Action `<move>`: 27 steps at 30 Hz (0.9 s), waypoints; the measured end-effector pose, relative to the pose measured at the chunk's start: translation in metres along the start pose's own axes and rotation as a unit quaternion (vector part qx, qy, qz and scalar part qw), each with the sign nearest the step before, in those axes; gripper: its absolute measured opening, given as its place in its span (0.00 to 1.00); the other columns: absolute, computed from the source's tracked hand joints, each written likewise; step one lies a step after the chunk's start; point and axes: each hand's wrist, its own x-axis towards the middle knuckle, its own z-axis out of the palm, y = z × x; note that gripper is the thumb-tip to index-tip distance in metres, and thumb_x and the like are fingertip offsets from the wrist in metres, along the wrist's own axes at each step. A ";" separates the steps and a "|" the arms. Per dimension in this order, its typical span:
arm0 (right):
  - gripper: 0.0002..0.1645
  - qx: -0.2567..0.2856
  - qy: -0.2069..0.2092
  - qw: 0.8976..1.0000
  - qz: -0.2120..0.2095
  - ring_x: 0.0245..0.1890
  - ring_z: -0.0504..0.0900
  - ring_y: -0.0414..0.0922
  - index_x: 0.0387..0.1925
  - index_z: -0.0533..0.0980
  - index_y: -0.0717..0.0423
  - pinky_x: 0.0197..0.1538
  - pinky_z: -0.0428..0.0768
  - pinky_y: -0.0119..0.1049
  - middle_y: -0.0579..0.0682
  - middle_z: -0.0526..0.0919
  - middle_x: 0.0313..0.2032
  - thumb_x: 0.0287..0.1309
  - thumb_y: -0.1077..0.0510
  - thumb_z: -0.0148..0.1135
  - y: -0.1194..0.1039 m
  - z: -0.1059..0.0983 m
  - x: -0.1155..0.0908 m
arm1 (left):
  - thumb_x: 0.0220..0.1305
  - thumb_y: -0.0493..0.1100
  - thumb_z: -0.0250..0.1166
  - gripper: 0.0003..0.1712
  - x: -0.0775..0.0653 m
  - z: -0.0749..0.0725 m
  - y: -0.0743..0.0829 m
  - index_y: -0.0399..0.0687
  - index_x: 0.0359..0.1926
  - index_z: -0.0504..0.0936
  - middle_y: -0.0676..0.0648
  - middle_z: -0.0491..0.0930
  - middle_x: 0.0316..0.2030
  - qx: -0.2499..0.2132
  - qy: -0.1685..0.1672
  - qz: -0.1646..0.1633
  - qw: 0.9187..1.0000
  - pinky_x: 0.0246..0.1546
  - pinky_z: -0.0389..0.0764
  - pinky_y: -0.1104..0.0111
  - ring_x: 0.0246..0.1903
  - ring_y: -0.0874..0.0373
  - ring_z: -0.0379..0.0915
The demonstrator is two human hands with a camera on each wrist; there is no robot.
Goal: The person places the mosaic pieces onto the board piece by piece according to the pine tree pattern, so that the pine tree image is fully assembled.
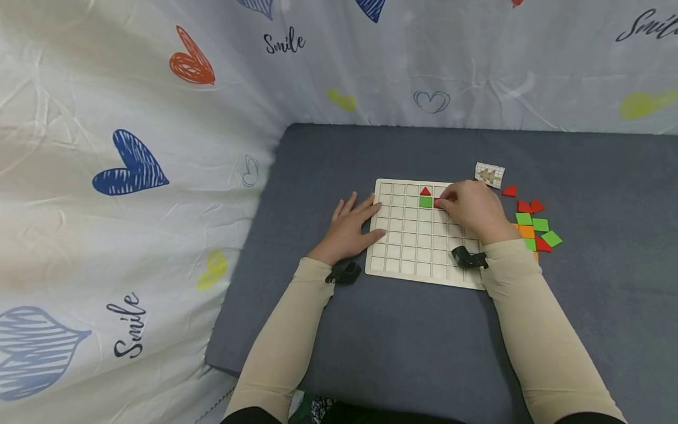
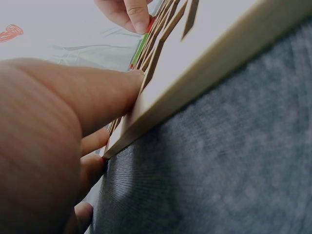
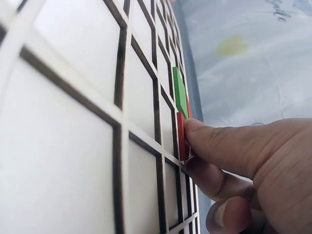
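A pale wooden grid board (image 1: 394, 253) lies on the dark grey table. In its upper rows sit a red triangle tile (image 1: 425, 191) and, just below it, a green square tile (image 1: 426, 202). My right hand (image 1: 473, 211) pinches a red tile (image 3: 181, 136) between thumb and finger, at the cell right of the green one; fingers partly hide its shape. With fingers spread, my left hand (image 1: 352, 231) rests at the board's left edge. Its thumb touches the board's surface in the left wrist view.
Loose red, green and orange tiles (image 1: 540, 225) lie right of the board, some behind the right forearm. A small picture card (image 1: 489, 174) lies beyond the right hand. Each wrist carries a black camera (image 1: 468, 258). A printed white curtain (image 1: 159, 247) borders the table's left and far sides.
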 end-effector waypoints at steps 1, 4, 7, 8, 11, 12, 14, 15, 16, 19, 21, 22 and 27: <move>0.11 0.001 -0.002 1.000 0.001 0.39 0.83 0.54 0.42 0.90 0.56 0.40 0.80 0.53 0.55 0.90 0.38 0.69 0.52 0.70 0.000 0.000 0.000 | 0.77 0.62 0.61 0.41 0.000 0.000 0.000 0.57 0.83 0.60 0.52 0.48 0.84 0.000 0.000 0.000 1.000 0.81 0.23 0.53 0.84 0.49 0.26; 0.11 0.007 -0.007 1.000 0.006 0.40 0.83 0.55 0.43 0.90 0.56 0.41 0.81 0.53 0.55 0.90 0.39 0.69 0.53 0.69 0.000 -0.001 -0.002 | 0.77 0.61 0.62 0.41 0.000 0.000 0.000 0.57 0.83 0.60 0.52 0.48 0.84 0.000 -0.001 -0.001 1.000 0.81 0.23 0.53 0.84 0.49 0.26; 0.12 0.011 -0.009 1.000 0.004 0.41 0.83 0.55 0.43 0.90 0.56 0.42 0.81 0.54 0.56 0.90 0.40 0.70 0.53 0.67 0.001 -0.003 -0.003 | 0.77 0.61 0.62 0.41 0.000 0.000 0.000 0.57 0.83 0.60 0.52 0.48 0.84 0.001 -0.001 0.000 1.000 0.81 0.23 0.53 0.84 0.49 0.26; 0.12 0.012 -0.007 1.000 0.004 0.41 0.83 0.55 0.44 0.89 0.57 0.42 0.82 0.55 0.56 0.90 0.40 0.71 0.53 0.67 0.002 -0.003 -0.004 | 0.77 0.61 0.62 0.41 0.000 0.000 0.000 0.57 0.83 0.60 0.52 0.48 0.84 0.002 -0.001 0.001 1.000 0.81 0.23 0.53 0.84 0.49 0.26; 0.14 0.013 -0.001 1.000 0.001 0.44 0.83 0.57 0.46 0.88 0.59 0.43 0.82 0.56 0.59 0.89 0.43 0.72 0.54 0.65 0.005 -0.007 -0.007 | 0.77 0.60 0.61 0.41 0.000 0.000 0.000 0.56 0.83 0.60 0.52 0.48 0.84 0.005 -0.001 0.003 1.000 0.81 0.23 0.53 0.84 0.48 0.26; 0.14 0.013 0.002 1.000 0.002 0.44 0.83 0.58 0.46 0.88 0.60 0.43 0.82 0.57 0.60 0.89 0.43 0.72 0.54 0.65 0.006 -0.008 -0.007 | 0.77 0.60 0.61 0.41 0.000 0.000 -0.001 0.56 0.83 0.60 0.52 0.48 0.84 0.005 -0.001 0.003 1.000 0.81 0.23 0.53 0.84 0.48 0.26; 0.15 0.012 0.010 1.000 0.006 0.45 0.82 0.58 0.48 0.87 0.60 0.41 0.81 0.56 0.61 0.88 0.44 0.72 0.54 0.64 0.009 -0.012 -0.009 | 0.78 0.60 0.61 0.41 0.000 0.000 0.000 0.56 0.83 0.59 0.52 0.48 0.84 0.006 -0.003 0.004 1.000 0.81 0.23 0.53 0.84 0.49 0.26; 0.15 0.011 0.013 1.000 0.008 0.44 0.82 0.58 0.48 0.87 0.60 0.40 0.81 0.56 0.61 0.88 0.44 0.72 0.54 0.63 0.011 -0.014 -0.010 | 0.78 0.60 0.61 0.41 0.000 0.000 0.000 0.56 0.83 0.59 0.52 0.47 0.84 0.006 -0.003 0.004 1.000 0.81 0.23 0.53 0.84 0.49 0.26; 0.15 0.010 0.017 1.000 0.010 0.44 0.82 0.58 0.49 0.86 0.60 0.39 0.80 0.55 0.61 0.87 0.43 0.72 0.54 0.63 0.013 -0.016 -0.011 | 0.78 0.60 0.61 0.41 0.000 0.000 0.000 0.57 0.83 0.59 0.52 0.47 0.84 0.007 -0.004 0.004 1.000 0.81 0.23 0.53 0.84 0.49 0.26; 0.15 0.007 0.027 1.000 0.013 0.42 0.82 0.58 0.50 0.86 0.60 0.37 0.78 0.53 0.61 0.87 0.43 0.72 0.55 0.62 0.019 -0.021 -0.012 | 0.78 0.60 0.60 0.40 0.000 -0.001 0.000 0.57 0.83 0.59 0.52 0.47 0.84 0.006 -0.006 0.003 1.000 0.81 0.23 0.53 0.84 0.48 0.26; 0.16 0.007 0.033 0.999 0.014 0.42 0.82 0.58 0.51 0.85 0.61 0.38 0.78 0.54 0.62 0.87 0.43 0.71 0.56 0.61 0.024 -0.025 -0.013 | 0.78 0.60 0.60 0.40 0.000 -0.001 0.000 0.57 0.83 0.59 0.53 0.47 0.84 0.005 -0.006 0.003 1.000 0.81 0.23 0.53 0.84 0.48 0.26; 0.16 0.006 0.036 0.999 0.014 0.42 0.83 0.59 0.51 0.85 0.61 0.39 0.79 0.55 0.62 0.87 0.44 0.71 0.56 0.61 0.027 -0.027 -0.014 | 0.78 0.60 0.60 0.40 0.000 -0.001 0.000 0.57 0.83 0.59 0.52 0.47 0.84 0.003 -0.007 0.003 1.000 0.81 0.22 0.53 0.84 0.48 0.25; 0.15 -0.016 0.043 0.999 0.024 0.44 0.81 0.63 0.52 0.84 0.65 0.42 0.79 0.61 0.68 0.84 0.47 0.72 0.60 0.61 0.040 -0.036 -0.016 | 0.79 0.60 0.60 0.41 -0.001 -0.002 -0.001 0.57 0.84 0.58 0.52 0.46 0.84 0.002 -0.012 0.005 1.000 0.81 0.22 0.53 0.84 0.48 0.24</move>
